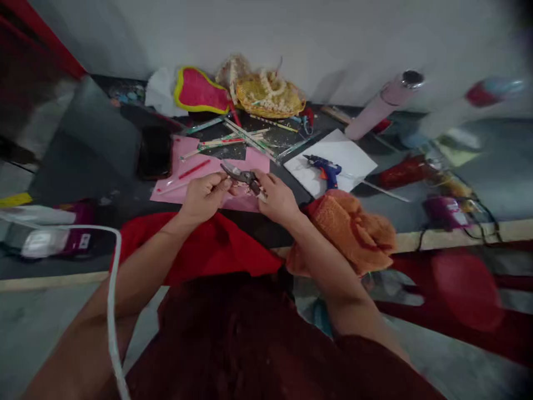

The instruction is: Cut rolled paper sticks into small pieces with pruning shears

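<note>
My right hand (275,194) is wrapped round the handles of dark pruning shears (240,174), whose blades point left. Just left of them, my left hand (206,195) is closed in a pinch close to the blades; what its fingers hold is too small to make out. Both hands are over a pink sheet (183,191) on the dark table. A red stick (194,169) lies on the sheet, left of the shears. Behind the hands several patterned paper strips or sticks (250,139) lie crossed over one another.
A blue glue gun (328,169) rests on white paper (358,158) at right, near an orange cloth (353,230). A yellow basket (270,100), a pink bottle (375,111) and a dark phone (155,153) surround the work area. A white cable (112,300) crosses at left.
</note>
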Demonstrator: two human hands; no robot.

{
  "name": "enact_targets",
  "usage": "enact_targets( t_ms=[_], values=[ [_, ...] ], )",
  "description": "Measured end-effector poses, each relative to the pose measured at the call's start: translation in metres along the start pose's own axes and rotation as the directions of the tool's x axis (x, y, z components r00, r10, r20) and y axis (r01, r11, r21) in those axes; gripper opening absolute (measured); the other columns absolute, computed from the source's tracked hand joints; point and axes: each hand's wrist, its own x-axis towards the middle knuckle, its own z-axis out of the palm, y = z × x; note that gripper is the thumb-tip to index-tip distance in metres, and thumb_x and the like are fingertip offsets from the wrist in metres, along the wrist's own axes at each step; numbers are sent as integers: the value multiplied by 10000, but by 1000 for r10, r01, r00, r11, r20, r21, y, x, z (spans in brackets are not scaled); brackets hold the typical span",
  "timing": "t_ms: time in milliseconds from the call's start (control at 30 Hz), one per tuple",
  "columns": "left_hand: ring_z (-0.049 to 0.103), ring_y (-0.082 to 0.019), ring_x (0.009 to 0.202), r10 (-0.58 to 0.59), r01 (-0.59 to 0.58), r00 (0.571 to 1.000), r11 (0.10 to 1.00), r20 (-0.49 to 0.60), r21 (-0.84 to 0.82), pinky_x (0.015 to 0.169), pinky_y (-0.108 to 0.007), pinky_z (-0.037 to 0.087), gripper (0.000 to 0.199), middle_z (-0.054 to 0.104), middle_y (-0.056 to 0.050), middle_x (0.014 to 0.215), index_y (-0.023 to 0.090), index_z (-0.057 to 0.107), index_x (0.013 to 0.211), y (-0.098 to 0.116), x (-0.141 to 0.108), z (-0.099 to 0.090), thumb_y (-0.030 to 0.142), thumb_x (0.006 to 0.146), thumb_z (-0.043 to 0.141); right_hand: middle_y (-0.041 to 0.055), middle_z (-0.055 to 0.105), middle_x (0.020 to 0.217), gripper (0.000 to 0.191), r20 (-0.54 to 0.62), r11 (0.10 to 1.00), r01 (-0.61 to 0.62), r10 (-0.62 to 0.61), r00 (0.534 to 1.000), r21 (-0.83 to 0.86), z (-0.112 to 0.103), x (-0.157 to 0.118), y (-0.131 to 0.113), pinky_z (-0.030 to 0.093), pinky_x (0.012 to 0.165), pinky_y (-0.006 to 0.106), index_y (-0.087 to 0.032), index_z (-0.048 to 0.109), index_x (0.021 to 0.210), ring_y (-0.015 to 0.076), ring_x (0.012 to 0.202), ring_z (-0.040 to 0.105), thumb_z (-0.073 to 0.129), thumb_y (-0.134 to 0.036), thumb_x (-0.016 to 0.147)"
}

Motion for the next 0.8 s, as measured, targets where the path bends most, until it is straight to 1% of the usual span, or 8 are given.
enact_targets(
  t_ms=[200,333,400,467,533,600,700,800],
  values=[
    [570,-92,528,-2,3,1000,999,18,-47,497,-192,411,267,694,-27,669,153,681,744,-1,0,3,270,888,488,120,593,1178,510,8,1000,-2,2,1000,9,0,2,4,471,863,400,-202,405,1369,282,1038,560,465,-255,866],
    [460,-55,430,-38,45,999,971,33,-235,420,-186,354,265,712,-49,730,147,663,768,-8,3,2,342,886,528,111,548,1275,606,1,999,25,-25,1000,40,2,6,12,448,930,462,-224,345,1419,298,1136,511,518,-306,844],
    [422,-49,404,-81,65,996,930,-30,-361,389,-185,319,293,701,-57,703,145,645,785,-11,6,-2,398,885,536,100,535,1296,618,-11,998,20,-19,1000,67,1,7,16,442,945,469,-244,338,1424,293,1166,497,525,-315,839],
    [407,-45,391,-124,44,979,905,-164,-422,373,-186,294,306,687,-52,670,150,629,787,-13,10,-7,428,881,542,97,532,1302,628,-46,996,-21,25,999,88,0,8,20,438,955,470,-249,340,1422,289,1177,494,540,-330,833],
    [400,-41,384,-135,19,958,909,-251,-416,369,-189,281,300,681,-41,669,160,625,791,-13,14,-11,436,877,548,107,531,1302,655,-95,989,-105,115,989,103,-1,9,24,437,953,477,-237,332,1425,296,1174,497,562,-367,826],
    [406,-42,389,-118,15,959,929,-257,-371,373,-196,280,293,681,-36,679,165,630,800,-14,14,-11,437,876,550,121,541,1285,686,-120,973,-208,219,968,99,-2,11,27,439,937,495,-222,336,1420,314,1163,500,590,-415,812],
    [433,-50,419,-76,28,981,966,-177,-257,396,-198,315,295,692,-41,713,163,640,890,-12,10,-7,437,886,532,137,561,1245,668,-104,946,-323,325,940,34,-2,12,31,439,904,521,-216,395,1382,342,1140,504,606,-478,805],
    [496,-65,476,-49,39,996,989,-72,-140,444,-194,378,299,707,-45,765,162,613,1015,-9,4,-1,419,892,524,143,570,1223,642,-87,929,-367,362,928,-52,0,11,34,440,877,530,-220,425,1360,350,1115,505,589,-522,817]
  ],
)
